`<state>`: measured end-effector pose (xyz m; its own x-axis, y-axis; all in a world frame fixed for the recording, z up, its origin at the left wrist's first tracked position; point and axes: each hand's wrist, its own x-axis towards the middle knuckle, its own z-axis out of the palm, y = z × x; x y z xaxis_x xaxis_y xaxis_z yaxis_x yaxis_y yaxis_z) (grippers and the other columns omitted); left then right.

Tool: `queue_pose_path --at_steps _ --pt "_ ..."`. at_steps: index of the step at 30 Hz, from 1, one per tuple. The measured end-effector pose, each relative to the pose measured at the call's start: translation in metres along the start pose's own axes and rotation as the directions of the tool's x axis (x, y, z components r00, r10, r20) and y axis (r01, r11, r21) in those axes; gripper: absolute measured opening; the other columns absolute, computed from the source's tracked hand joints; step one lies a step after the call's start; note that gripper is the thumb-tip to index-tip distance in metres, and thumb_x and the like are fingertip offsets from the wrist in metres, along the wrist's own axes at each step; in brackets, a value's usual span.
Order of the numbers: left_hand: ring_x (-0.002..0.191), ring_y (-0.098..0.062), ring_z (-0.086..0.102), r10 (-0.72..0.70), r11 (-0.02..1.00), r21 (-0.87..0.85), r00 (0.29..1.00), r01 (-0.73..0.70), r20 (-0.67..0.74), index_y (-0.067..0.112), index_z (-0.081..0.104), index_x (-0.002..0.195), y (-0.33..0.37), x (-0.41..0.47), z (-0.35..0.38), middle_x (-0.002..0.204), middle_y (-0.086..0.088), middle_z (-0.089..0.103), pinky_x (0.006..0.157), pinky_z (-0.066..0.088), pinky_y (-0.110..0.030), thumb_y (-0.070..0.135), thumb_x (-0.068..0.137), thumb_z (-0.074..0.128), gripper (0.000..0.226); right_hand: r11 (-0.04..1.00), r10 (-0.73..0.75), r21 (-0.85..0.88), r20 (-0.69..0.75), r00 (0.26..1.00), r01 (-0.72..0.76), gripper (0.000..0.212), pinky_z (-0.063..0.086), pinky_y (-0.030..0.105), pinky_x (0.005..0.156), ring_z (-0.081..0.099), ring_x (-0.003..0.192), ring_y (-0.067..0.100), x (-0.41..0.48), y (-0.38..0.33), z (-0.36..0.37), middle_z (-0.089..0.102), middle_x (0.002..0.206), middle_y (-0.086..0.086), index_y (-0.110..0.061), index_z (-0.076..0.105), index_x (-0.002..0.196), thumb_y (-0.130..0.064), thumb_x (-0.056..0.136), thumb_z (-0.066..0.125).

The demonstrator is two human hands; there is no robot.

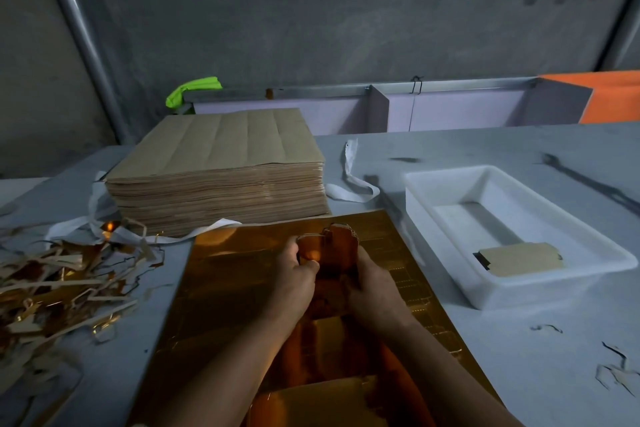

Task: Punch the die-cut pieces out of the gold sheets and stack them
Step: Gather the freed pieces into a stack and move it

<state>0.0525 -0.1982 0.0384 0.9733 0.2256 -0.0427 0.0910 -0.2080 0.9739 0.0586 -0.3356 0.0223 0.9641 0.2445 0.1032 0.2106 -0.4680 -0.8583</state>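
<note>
A shiny gold sheet (225,288) lies flat on the grey table in front of me, die-cut lines showing on its right part. Over its middle, both hands hold a small bundle of punched gold pieces (337,246) standing on edge. My left hand (298,274) grips the bundle's left side with the thumb on its face. My right hand (370,284) grips its right side. A white plastic tray (450,191) at the right holds a stack of punched pieces (523,258), brown side up. A tall pile of sheets (221,170), brown backs up, stands behind the gold sheet.
Gold and brown offcut strips (59,284) are heaped on the table's left. White strapping (349,177) lies by the pile. A few scraps (616,374) sit at the right edge. A grey wall, a metal rail and an orange panel (609,97) stand behind the table.
</note>
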Motion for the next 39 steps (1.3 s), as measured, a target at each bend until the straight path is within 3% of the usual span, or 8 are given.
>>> queue_pose_path --at_steps 7,11,14,20,25,31,35,39 --pt "0.095 -0.019 0.063 0.005 0.999 -0.032 1.0 -0.005 -0.009 0.037 0.056 0.1 -0.001 -0.003 0.002 0.105 -0.005 0.066 0.079 0.05 -0.032 0.006 0.096 0.052 0.031 1.0 0.022 -0.002 -0.023 1.0 -0.022 0.033 0.058 0.028 0.078 0.066 0.09 0.009 0.001 0.001 0.001 0.066 0.101 -0.008 -0.035 0.047 0.117 -0.011 0.096 0.054" --pt "0.101 -0.022 0.062 -0.119 0.976 -0.186 0.993 0.112 -0.025 0.03 0.056 0.114 0.0 0.0 0.001 0.112 -0.007 0.064 0.078 0.055 -0.035 0.008 0.096 0.053 0.029 0.992 0.1 0.074 -0.017 0.995 -0.099 0.026 0.059 0.027 0.066 0.068 0.087 0.011 0.003 0.002 0.001 0.063 0.103 -0.007 -0.034 0.047 0.114 -0.015 0.098 0.054" --pt "0.115 -0.03 0.058 -0.305 0.839 -0.484 0.952 0.25 -0.037 0.017 0.047 0.134 -0.001 0.006 -0.006 0.125 -0.014 0.058 0.101 0.046 -0.047 0.003 0.092 0.056 0.045 0.963 0.195 0.196 -0.022 0.98 -0.187 0.022 0.054 0.018 0.056 0.067 0.086 0.013 0.003 0.001 -0.003 0.058 0.107 -0.008 -0.035 0.048 0.11 -0.021 0.097 0.058" --pt "0.095 -0.026 0.064 -0.414 0.604 -0.711 0.904 0.361 0.108 0.02 0.054 0.106 -0.002 0.004 -0.011 0.108 -0.013 0.064 0.072 0.051 -0.037 -0.002 0.092 0.054 0.026 0.724 0.329 0.587 0.165 0.93 -0.361 0.016 0.057 0.038 0.068 0.073 0.084 0.026 0.003 0.001 -0.003 0.071 0.103 0.012 -0.017 0.061 0.107 -0.021 0.092 0.066" --pt "0.097 -0.027 0.067 -0.404 0.639 -0.67 0.906 0.377 0.124 0.018 0.054 0.108 -0.006 0.005 -0.012 0.108 -0.014 0.067 0.075 0.052 -0.037 -0.005 0.088 0.055 0.031 0.753 0.326 0.571 0.106 0.939 -0.326 0.013 0.056 0.032 0.064 0.072 0.086 0.022 0.003 0.001 -0.002 0.073 0.1 0.007 -0.018 0.066 0.106 -0.014 0.095 0.06" --pt "0.105 -0.023 0.06 -0.255 0.917 -0.342 0.961 0.207 -0.102 0.021 0.056 0.114 -0.001 0.014 -0.03 0.114 -0.005 0.063 0.102 0.044 -0.044 -0.004 0.084 0.06 0.039 0.874 0.283 0.409 0.013 0.959 -0.263 0.02 0.057 0.042 0.088 0.066 0.097 0.016 0.005 0.003 -0.013 0.07 0.102 -0.004 -0.027 0.068 0.1 -0.011 0.096 0.057" --pt "0.099 -0.012 0.058 -0.101 0.985 -0.152 0.988 0.083 -0.116 0.025 0.062 0.103 0.002 0.013 -0.034 0.108 0.002 0.063 0.078 0.046 -0.027 -0.009 0.085 0.058 0.039 0.92 0.254 0.298 0.035 0.967 -0.253 0.023 0.058 0.046 0.089 0.067 0.1 0.017 0.005 0.003 -0.012 0.069 0.107 -0.005 -0.031 0.065 0.103 -0.011 0.098 0.054" --pt "0.097 -0.011 0.058 -0.1 0.993 -0.068 0.992 0.095 -0.072 0.021 0.064 0.098 -0.008 0.011 -0.031 0.105 0.0 0.063 0.068 0.042 -0.021 -0.011 0.085 0.056 0.035 0.929 0.269 0.25 0.056 0.962 -0.274 0.025 0.055 0.044 0.095 0.065 0.104 0.015 0.003 0.007 -0.01 0.068 0.112 -0.004 -0.03 0.063 0.108 -0.01 0.1 0.051"
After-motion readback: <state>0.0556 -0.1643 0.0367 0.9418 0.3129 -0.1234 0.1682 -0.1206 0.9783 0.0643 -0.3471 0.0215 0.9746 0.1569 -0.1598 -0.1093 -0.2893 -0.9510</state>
